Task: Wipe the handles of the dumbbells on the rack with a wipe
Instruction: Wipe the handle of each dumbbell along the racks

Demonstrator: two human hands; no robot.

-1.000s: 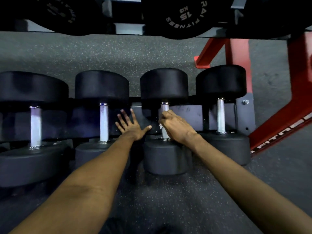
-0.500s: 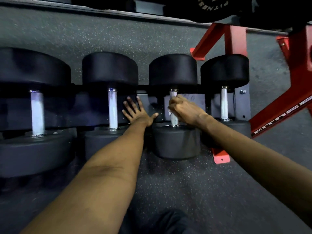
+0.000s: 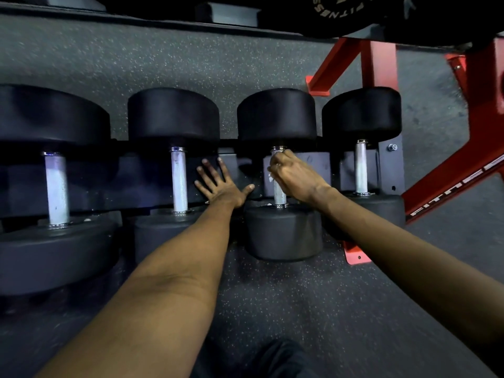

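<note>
I see the rack (image 3: 390, 170) running across the view from 9 o'clock to 3 o'clock. It cradles four black round-headed dumbbells side by side, their steel handles pointing toward 12 o'clock. The first dumbbell (image 3: 49, 115) at 9 o'clock is the largest, next comes the second dumbbell (image 3: 173, 115), and the fourth dumbbell (image 3: 361, 113) sits at 2 o'clock against the rack's grey end plate.

The third dumbbell (image 3: 275, 115) lies just right of centre, and its handle (image 3: 280, 196) is the one being worked. My operator's right hand (image 3: 296, 177) is curled around the upper part of that handle. A small white scrap of the wipe (image 3: 270, 178) peeks out at the fingers, pressed to the steel, and the rest of it is hidden inside the fist. The left hand (image 3: 222, 186) lies flat with its fingers spread, holding nothing. It rests on the rack's dark panel between the second and third dumbbells.

Below the rack, from 4 o'clock to 8 o'clock, is a dark speckled rubber floor (image 3: 300, 309), which also shows beyond the dumbbells toward 12 o'clock. A red frame (image 3: 379, 64) with white lettering stands at 1 to 3 o'clock, and a red foot plate (image 3: 354, 255) rests on the floor at 4 o'clock. A black weight plate (image 3: 341, 12) with printed lettering hangs at 12 to 1 o'clock. Dark clothing (image 3: 272, 358) shows at 6 o'clock.
</note>
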